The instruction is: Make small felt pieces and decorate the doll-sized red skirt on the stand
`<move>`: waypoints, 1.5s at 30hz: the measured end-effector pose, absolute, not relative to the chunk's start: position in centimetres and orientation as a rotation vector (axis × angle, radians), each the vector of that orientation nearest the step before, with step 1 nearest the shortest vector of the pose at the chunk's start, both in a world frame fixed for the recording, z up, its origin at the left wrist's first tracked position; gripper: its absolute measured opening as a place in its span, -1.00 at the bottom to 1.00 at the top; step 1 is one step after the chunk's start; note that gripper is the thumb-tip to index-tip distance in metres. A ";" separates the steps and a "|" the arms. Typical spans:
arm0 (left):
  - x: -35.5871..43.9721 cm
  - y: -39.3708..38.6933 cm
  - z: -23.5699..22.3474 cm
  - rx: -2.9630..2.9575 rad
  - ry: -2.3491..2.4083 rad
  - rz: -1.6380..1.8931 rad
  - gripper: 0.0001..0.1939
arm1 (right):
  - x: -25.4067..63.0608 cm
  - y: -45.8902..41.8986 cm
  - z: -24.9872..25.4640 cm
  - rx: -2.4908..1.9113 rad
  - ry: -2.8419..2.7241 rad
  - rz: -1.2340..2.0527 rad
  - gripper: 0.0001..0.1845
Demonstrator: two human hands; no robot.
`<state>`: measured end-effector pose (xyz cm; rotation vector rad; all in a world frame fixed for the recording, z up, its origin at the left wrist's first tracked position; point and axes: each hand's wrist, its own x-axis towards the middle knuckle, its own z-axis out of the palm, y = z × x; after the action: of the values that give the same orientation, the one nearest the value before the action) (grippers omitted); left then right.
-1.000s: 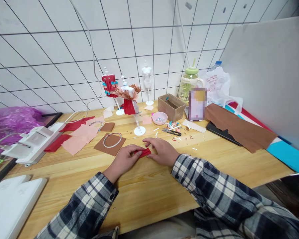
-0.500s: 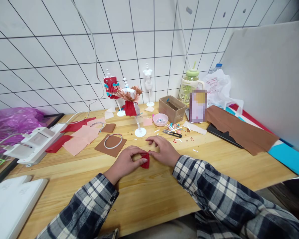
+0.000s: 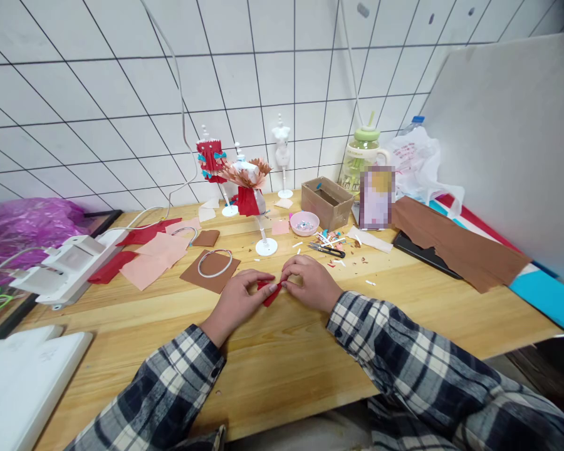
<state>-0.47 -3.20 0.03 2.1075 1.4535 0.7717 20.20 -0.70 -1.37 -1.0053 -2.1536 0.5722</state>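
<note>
A small piece of red crepe paper (image 3: 271, 295) is held between both hands just over the wooden table (image 3: 282, 376). My left hand (image 3: 241, 297) pinches it from the left with thumb and fingers. At its right upper corner my right hand (image 3: 310, 283) closes thumb and fingertips on the edge. Beyond the hands stands a small white mannequin (image 3: 264, 245) wearing a red skirt piece (image 3: 248, 202) and a collar of brown and pink paper petals (image 3: 247, 175). A brown paper square (image 3: 202, 280) with a silver wire ring (image 3: 215, 264) on it lies left of the hands.
Thread snips (image 3: 326, 250) lie among paper scraps near a pink bowl (image 3: 304, 223) and a cardboard box (image 3: 327, 203). Two more mannequins, a bare one (image 3: 281, 147) and a red-dressed one (image 3: 210, 161), stand behind. A power strip (image 3: 75, 266) is at left, brown paper (image 3: 465, 247) at right.
The red paper has tilted and turned between the hands. My right hand's fingers have drawn together and closed in on its edge. The view has shifted slightly.
</note>
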 end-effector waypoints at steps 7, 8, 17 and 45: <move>-0.2 -3.7 0.1 2.374 1.481 0.730 -0.63 | 20.1 -0.9 -1.1 -1.078 -2.099 0.615 -0.93; -0.1 -3.8 0.1 2.363 1.501 0.707 -0.76 | 20.1 -0.9 -1.0 -1.093 -2.101 0.626 -0.94; -0.5 -3.4 0.4 2.207 1.520 0.538 -0.77 | 20.5 -0.7 -1.2 -1.376 -1.959 0.864 -0.69; -8.5 -1.0 2.2 2.151 2.181 0.527 -0.75 | 21.1 -0.5 -1.5 -1.159 -2.054 0.710 -0.76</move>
<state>-8.54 -1.05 2.17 2.1512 2.1806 0.5272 21.07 -0.55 -1.47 -1.1590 -2.0545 0.7099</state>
